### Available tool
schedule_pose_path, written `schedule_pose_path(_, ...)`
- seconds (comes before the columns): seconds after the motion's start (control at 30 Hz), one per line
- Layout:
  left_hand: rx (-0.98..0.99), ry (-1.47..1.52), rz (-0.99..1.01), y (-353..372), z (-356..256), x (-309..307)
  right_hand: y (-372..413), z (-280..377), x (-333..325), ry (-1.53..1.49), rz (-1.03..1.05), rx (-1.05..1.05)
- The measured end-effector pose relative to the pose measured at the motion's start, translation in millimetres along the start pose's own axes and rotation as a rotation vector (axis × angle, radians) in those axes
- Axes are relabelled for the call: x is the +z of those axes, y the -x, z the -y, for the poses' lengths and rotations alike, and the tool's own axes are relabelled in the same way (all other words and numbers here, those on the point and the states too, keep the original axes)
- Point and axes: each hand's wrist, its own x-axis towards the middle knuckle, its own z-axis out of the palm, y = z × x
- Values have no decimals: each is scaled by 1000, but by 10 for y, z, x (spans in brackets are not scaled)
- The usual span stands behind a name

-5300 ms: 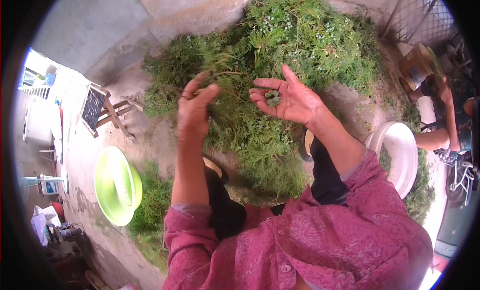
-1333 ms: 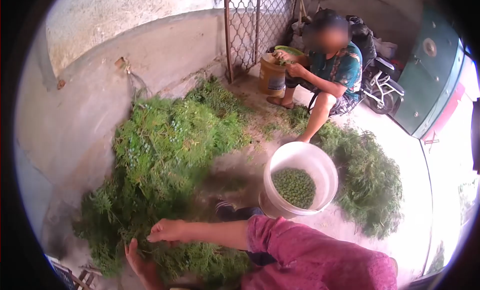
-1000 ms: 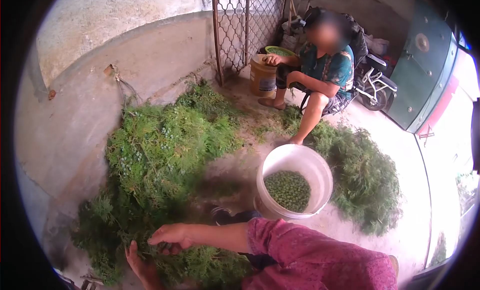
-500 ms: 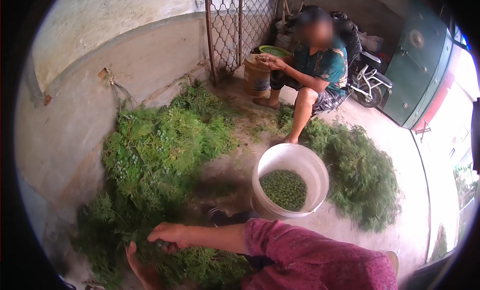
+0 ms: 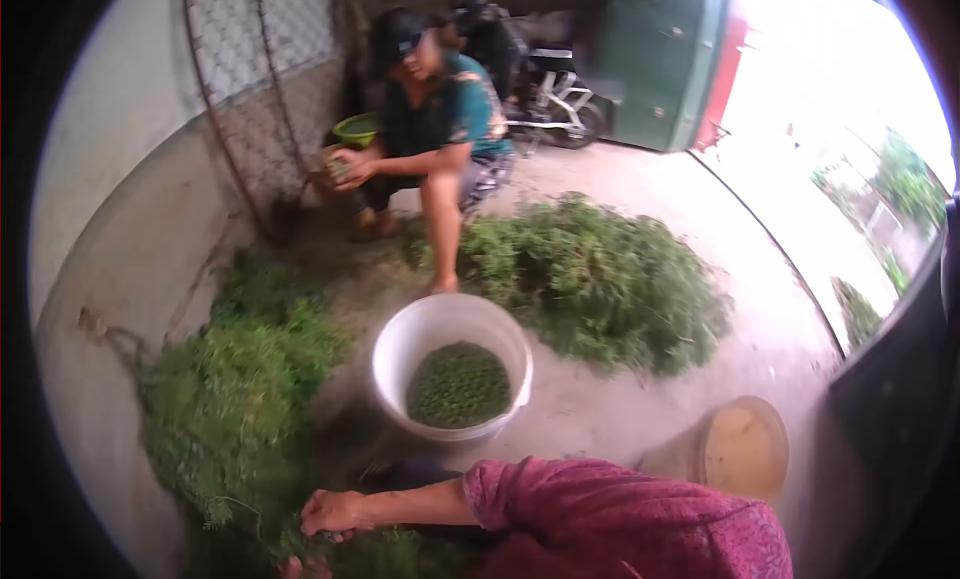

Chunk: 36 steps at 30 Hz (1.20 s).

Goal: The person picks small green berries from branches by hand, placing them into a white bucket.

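Note:
My right hand (image 5: 334, 513), at the end of a maroon sleeve, is closed with its fingers curled down over the green foliage at the lower left. Whatever its fingers hold is hidden. Just below it, at the bottom edge, part of my left hand (image 5: 300, 567) shows, blurred, close to a thin leafy sprig (image 5: 240, 507). Feathery cut branches (image 5: 235, 379) lie heaped around and beyond both hands, against the wall. Above my right forearm stands a white bucket (image 5: 395, 364), partly filled with small round green fruits (image 5: 460, 387).
A co-worker (image 5: 440, 129) sits across from me with hands together near a green basin (image 5: 356, 129). Another branch pile (image 5: 600, 279) lies on the floor at the right. A tan bucket (image 5: 745, 449) stands beside my sleeve. A two-wheeler (image 5: 565, 104) and green door (image 5: 660, 59) are behind.
The view has swung right, so the bucket and co-worker sit further left and the tan bucket has come into sight. My hands stay close together over the branches; my left hand is now mostly cut off.

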Motion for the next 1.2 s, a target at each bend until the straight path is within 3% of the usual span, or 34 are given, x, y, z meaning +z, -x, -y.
schedule_pose_path(0.07,320,-78,332,-336,484,-187,145,-79,-256,54,-102,-101)
schedule_pose_path(0.1,246,4,474,-584,639,-269,239,-101,-371,86,-133,-121)
schedule_pose_path(0.13,241,2,505,-441,526,64,332,-97,-482,123,-159,-142)
schedule_pose_path(0.2,-14,-107,175,-150,315,624,474,-102,-650,147,-210,-170)
schedule_pose_path(0.23,-120,-41,210,-286,315,731,540,-86,-725,171,-236,-190)
schedule_pose_path(0.33,-19,-3,288,-253,278,1046,767,-10,-913,173,-297,-275)
schedule_pose_path(0.47,-28,-43,332,-190,144,1394,1085,97,-1056,150,-337,-282)
schedule_pose_path(0.53,-12,-43,231,-25,72,1558,1177,114,-1102,139,-327,-246)
schedule_pose_path(0.63,-26,-5,368,-113,91,1482,1243,114,-1116,108,-293,-217)
schedule_pose_path(0.77,15,18,342,-150,139,1381,1288,54,-1124,53,-236,-213)
schedule_pose_path(0.83,330,-250,426,-139,158,1344,1356,84,-1121,44,-232,-231)
schedule_pose_path(0.87,335,-246,434,-135,156,1346,1400,97,-1120,31,-223,-243)
schedule_pose_path(0.93,86,-147,228,246,-64,1665,1494,158,-1099,67,-238,-249)
schedule_pose_path(1.2,90,-65,376,211,-31,1772,1650,192,-1076,97,-270,-344)
